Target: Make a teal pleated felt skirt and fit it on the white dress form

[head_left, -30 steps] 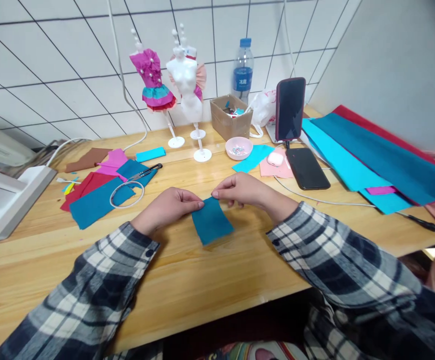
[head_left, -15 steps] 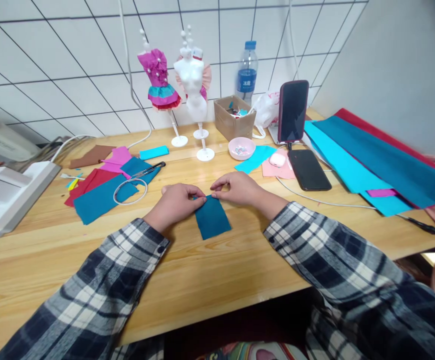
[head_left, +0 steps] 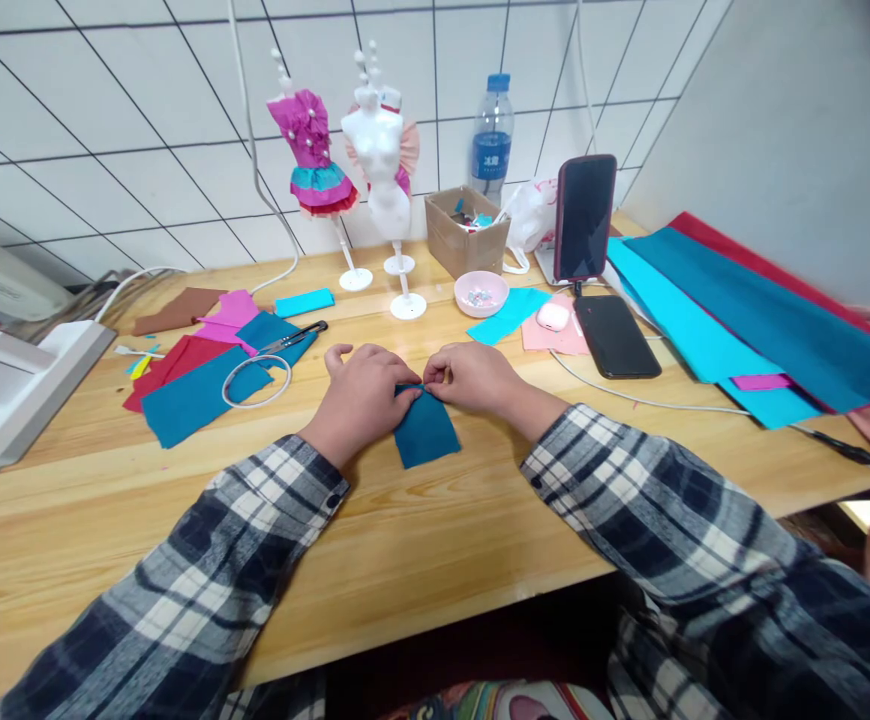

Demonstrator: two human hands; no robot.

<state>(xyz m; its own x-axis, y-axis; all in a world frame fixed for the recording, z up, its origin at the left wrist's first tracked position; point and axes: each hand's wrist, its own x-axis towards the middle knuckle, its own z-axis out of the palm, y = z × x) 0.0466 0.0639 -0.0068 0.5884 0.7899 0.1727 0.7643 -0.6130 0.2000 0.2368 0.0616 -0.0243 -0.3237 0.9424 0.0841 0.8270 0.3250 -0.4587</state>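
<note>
A small dark teal piece of crepe paper (head_left: 427,437) lies on the wooden table in front of me. My left hand (head_left: 364,397) pinches its top edge between thumb and fingers. At the same edge, just to the right, my right hand (head_left: 474,378) has its thumb and forefinger closed on the paper. The two sets of fingertips almost meet, and they hide part of the top edge. Beyond my left hand lie a roll of tape (head_left: 257,382), scissors (head_left: 294,338) and a larger teal strip (head_left: 193,397).
At the back stand a dressed mini mannequin (head_left: 311,150), a bare white mannequin (head_left: 377,150), a cardboard box (head_left: 467,235) and a water bottle (head_left: 492,140). A pink bowl (head_left: 481,294) sits nearer. To the right are phones (head_left: 618,336) and long coloured sheets (head_left: 772,300); a white cable crosses the table.
My fingertips have come closer together at the paper's top edge, and my right hand has moved slightly left onto it. The left hand's fingers now cover more of the paper's upper corner.
</note>
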